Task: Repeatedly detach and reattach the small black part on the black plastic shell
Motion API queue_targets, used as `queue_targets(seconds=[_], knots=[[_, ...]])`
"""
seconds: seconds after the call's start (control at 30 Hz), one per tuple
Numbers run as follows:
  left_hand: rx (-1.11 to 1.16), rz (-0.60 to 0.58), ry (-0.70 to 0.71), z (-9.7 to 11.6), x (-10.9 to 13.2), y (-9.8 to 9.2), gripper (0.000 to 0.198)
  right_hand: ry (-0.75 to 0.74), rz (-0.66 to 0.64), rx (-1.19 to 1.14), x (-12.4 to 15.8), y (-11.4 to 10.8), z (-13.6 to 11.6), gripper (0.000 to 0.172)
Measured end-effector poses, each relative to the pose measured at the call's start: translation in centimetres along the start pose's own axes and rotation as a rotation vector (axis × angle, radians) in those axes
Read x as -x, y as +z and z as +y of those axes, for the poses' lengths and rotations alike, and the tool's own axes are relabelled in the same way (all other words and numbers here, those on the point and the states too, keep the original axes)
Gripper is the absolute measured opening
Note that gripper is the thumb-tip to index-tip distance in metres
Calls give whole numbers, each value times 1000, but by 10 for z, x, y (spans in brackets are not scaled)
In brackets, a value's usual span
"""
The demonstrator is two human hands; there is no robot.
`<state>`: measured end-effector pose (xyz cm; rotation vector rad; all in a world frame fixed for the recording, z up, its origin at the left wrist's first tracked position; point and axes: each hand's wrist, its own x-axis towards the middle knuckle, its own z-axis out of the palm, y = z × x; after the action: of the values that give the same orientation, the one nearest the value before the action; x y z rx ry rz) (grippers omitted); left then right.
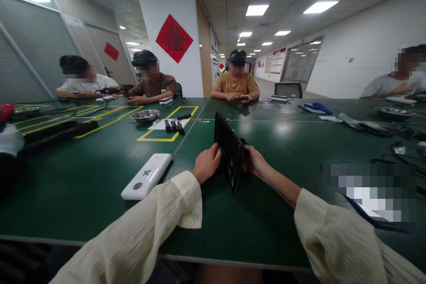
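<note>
Between my hands a flat black rectangular panel (229, 153) is held up on edge, tilted, above the green table (266, 230). It has a ribbed or gridded face on its left side; I cannot make out its exact kind. My left hand (208, 163) is closed at the panel's left face, the fingertips partly behind its edge. On the other side my right hand (255, 162) grips a dark part at the panel's back, its fingers mostly hidden. A white power bank (147, 176) marked 26 lies left of my left hand.
A metal bowl (145, 116) and several black pieces (173, 127) on white paper lie ahead, near yellow tape (156, 139). At right are a pixelated device (372, 195) and cables (396, 159). A gloved hand (11, 138) is at far left; people sit across the table.
</note>
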<state>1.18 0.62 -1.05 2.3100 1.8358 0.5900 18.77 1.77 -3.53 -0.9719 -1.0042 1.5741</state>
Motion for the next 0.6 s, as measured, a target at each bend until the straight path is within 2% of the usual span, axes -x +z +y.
queue_targets(seconds=[0.6], knots=[[-4,-2,27,0,-2,1,44,-14,14,18,1,0,-1,18]])
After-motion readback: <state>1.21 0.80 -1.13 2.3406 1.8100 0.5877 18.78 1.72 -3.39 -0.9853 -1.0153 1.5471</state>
